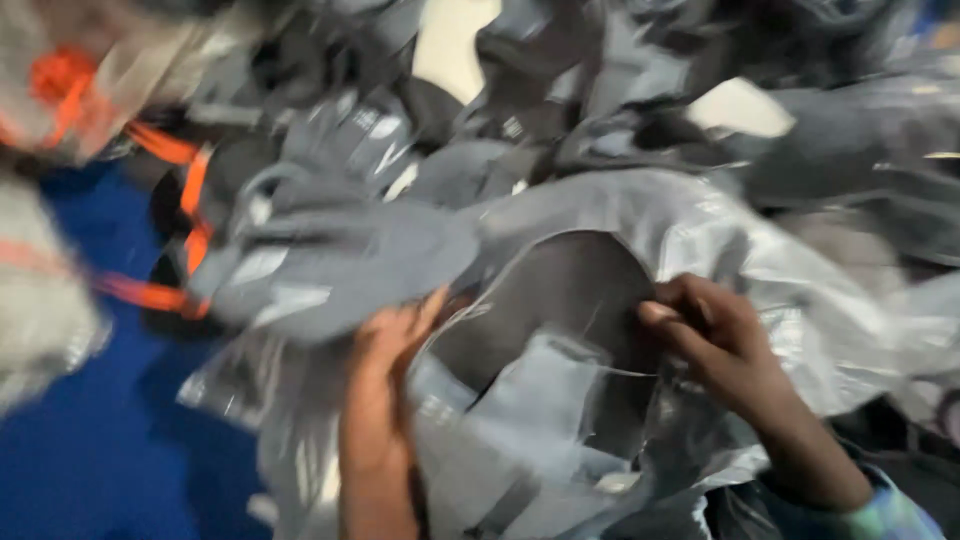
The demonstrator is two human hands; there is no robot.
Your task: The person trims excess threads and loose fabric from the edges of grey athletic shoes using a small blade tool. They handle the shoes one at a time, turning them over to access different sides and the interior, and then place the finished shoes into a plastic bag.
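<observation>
Right now both hands are working in a heap of grey fabric pieces wrapped in clear, shiny plastic. The left hand (pixel 385 350) is reaching up from the bottom edge of the view, its fingers closing on the rim of a clear plastic bag holding a dark grey fabric piece (pixel 570 290), which is lying in the middle of the view just in front of the person. The thumb and fingertips are pressing into the wrinkled film at the bag's left edge, though blur is making it hard to see just how tight the grip is. The right hand (pixel 715 335) is coming in from the lower right, its fingers curling shut and pinching the film at the right side of the same bag, so the bag is being held between the two hands. A patterned light sleeve cuff (pixel 880 515) is showing at the right wrist.

Around the bag, a pile of similar grey plastic-wrapped fabric pieces (pixel 620 100) is spreading across the top and right of the view. To the left, a pale woven sack with orange straps (pixel 175 200) is lying well apart from the hands, resting on a blue surface (pixel 100 450) that is filling the lower left corner. Everything is looking smeared by motion blur.
</observation>
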